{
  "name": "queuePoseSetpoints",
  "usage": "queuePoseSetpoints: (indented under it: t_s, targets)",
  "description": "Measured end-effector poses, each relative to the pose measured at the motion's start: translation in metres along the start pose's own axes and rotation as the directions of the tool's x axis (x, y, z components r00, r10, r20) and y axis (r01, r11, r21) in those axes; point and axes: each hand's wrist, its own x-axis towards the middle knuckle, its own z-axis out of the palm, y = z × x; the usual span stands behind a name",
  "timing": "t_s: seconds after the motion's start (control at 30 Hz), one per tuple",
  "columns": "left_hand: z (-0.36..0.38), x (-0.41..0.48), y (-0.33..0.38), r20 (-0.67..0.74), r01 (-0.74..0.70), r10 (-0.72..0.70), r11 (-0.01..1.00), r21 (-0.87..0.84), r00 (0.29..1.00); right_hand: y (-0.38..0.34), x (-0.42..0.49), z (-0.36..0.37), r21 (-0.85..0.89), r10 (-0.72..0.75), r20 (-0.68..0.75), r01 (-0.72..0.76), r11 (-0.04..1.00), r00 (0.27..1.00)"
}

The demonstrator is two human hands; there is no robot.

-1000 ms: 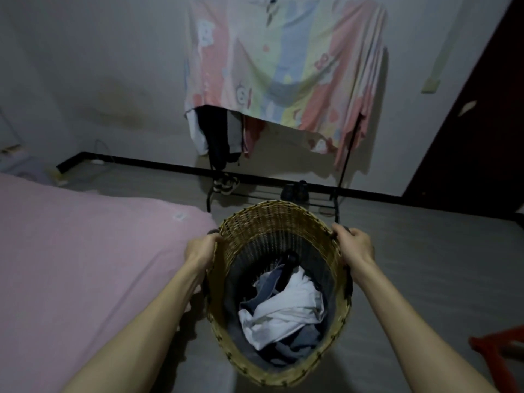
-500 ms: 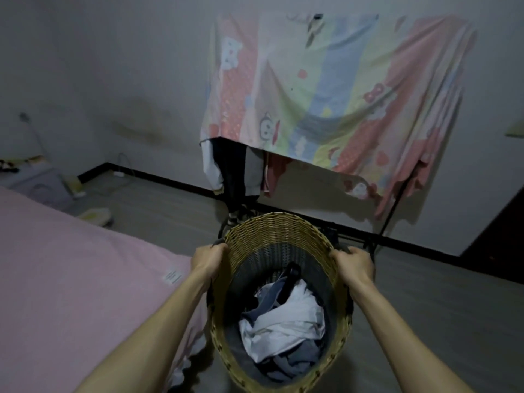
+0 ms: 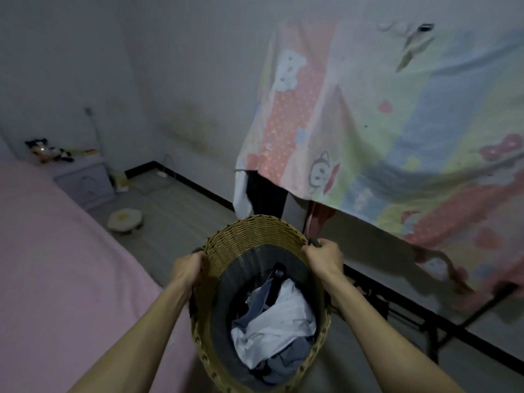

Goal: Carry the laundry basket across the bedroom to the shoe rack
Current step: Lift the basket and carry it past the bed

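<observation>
A woven tan laundry basket (image 3: 255,236) with a dark lining hangs in front of me, held off the floor. White, grey and dark clothes (image 3: 275,333) lie in its bottom. My left hand (image 3: 188,268) grips the left handle at the rim. My right hand (image 3: 323,258) grips the right handle. A black low metal rack (image 3: 425,321) runs along the wall to the right of the basket, under a hanging pastel cartoon sheet (image 3: 382,137). Any shoes on it are hidden.
A bed with a pink cover (image 3: 56,279) fills the left side, close to the basket. A pale nightstand (image 3: 85,182) with a toy on top stands in the far corner. A small round stool (image 3: 124,219) sits on the grey floor. Dark clothes (image 3: 266,197) hang under the sheet.
The hanging sheet and rack have come much closer and shifted right in view. The nightstand and stool have come into view at the left. Both hands keep their grip on the basket.
</observation>
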Motion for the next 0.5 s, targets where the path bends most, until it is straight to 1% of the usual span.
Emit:
queuePoseSetpoints:
  t_s: [0.13, 0.2, 0.3, 0.37, 0.5]
  targets:
    - [-0.007, 0.074, 0.030, -0.097, 0.057, -0.064, 0.996, -0.071, 0.993, -0.044, 0.081, 0.062, -0.045, -0.059, 0.100, 0.064, 0.997, 0.993]
    - [-0.015, 0.111, 0.049, -0.132, 0.075, -0.089, 0.991, -0.110, 0.987, -0.066, 0.116, 0.093, -0.031, -0.064, 0.152, 0.069, 0.997, 0.986]
    - [-0.026, 0.168, 0.077, -0.198, 0.037, -0.052, 0.996, -0.080, 0.979, -0.099, 0.165, 0.136, -0.043, -0.074, 0.206, 0.085, 0.995, 0.976]
    - [-0.037, 0.221, 0.097, -0.240, 0.026, -0.049, 0.995, -0.095, 0.969, -0.125, 0.204, 0.173, -0.038, -0.084, 0.260, 0.098, 0.994, 0.962]
    - [-0.056, 0.298, 0.127, -0.322, 0.017, -0.047, 0.995, -0.095, 0.945, -0.166, 0.271, 0.249, -0.054, -0.152, 0.334, 0.180, 0.982, 0.930]
